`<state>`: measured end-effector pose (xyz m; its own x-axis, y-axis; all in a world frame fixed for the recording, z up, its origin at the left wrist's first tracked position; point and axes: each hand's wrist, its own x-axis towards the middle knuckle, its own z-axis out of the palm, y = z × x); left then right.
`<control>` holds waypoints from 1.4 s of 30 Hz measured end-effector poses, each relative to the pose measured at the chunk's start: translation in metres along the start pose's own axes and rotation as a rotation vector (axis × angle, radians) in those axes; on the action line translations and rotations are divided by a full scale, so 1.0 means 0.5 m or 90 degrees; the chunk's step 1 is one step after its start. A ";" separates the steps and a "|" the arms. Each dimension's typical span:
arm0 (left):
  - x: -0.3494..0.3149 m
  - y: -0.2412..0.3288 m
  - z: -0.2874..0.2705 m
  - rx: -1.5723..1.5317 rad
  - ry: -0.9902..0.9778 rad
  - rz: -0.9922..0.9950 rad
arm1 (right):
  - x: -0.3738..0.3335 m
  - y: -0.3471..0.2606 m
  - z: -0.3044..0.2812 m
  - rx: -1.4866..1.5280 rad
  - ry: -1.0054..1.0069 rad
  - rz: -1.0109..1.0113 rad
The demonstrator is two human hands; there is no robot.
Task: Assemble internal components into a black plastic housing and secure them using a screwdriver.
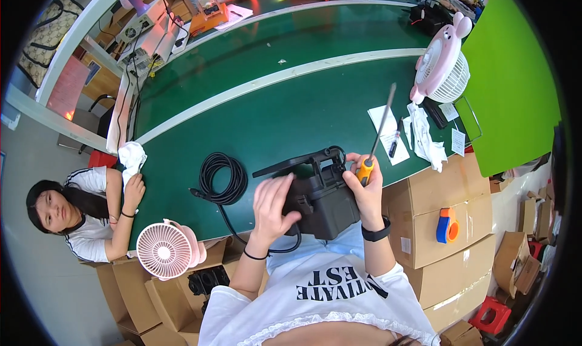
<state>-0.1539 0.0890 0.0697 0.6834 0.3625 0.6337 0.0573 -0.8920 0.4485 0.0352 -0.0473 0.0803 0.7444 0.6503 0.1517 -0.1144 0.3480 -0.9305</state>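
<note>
A black plastic box-shaped device (327,208) with a raised flap and a side latch sits at the table's near edge, close to my body. Against its left side lies my left hand (273,208), fingers stretched and thumb apart. My right hand (367,191) is closed around the yellow handle of a screwdriver (383,127), its shaft pointing up and away. That hand also touches the device's right upper corner, beside a short black cable loop. A thicker black cable (223,179) lies coiled on the table at the left and runs down under my left wrist towards the device.
On the green table (303,112), papers (388,134), a pen and a white cloth (424,137) lie right. Pink fans stand at the far right (439,64) and near left (163,250). A person (91,209) leans at the left end. Cardboard boxes (445,206) with a tape roll flank me.
</note>
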 end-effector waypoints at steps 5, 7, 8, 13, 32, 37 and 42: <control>0.029 0.066 -0.008 -0.021 -0.181 0.005 | 0.015 0.003 -0.027 -0.005 0.042 0.016; 0.043 0.088 -0.010 0.010 -0.215 -0.006 | 0.016 0.004 -0.037 0.000 0.032 0.017; 0.046 0.090 -0.007 0.011 -0.214 -0.007 | 0.017 0.005 -0.044 0.009 0.018 0.018; 0.044 0.102 -0.001 -0.008 -0.143 0.040 | 0.023 0.013 -0.066 0.029 -0.010 -0.005; 0.043 -0.003 -0.018 0.372 -0.156 0.028 | 0.056 0.152 -0.059 -0.239 0.118 -0.053; 0.077 -0.101 -0.045 0.421 -0.085 -0.084 | 0.052 0.148 -0.068 -0.514 0.074 -0.131; 0.110 -0.221 -0.095 0.545 -0.029 -0.217 | 0.045 0.161 -0.056 -0.687 0.011 -0.235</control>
<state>-0.1572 0.2202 0.0847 0.5580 0.6475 0.5190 0.7670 -0.6412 -0.0247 0.0612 -0.0234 -0.0005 0.6248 0.6170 0.4784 0.7324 -0.2511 -0.6328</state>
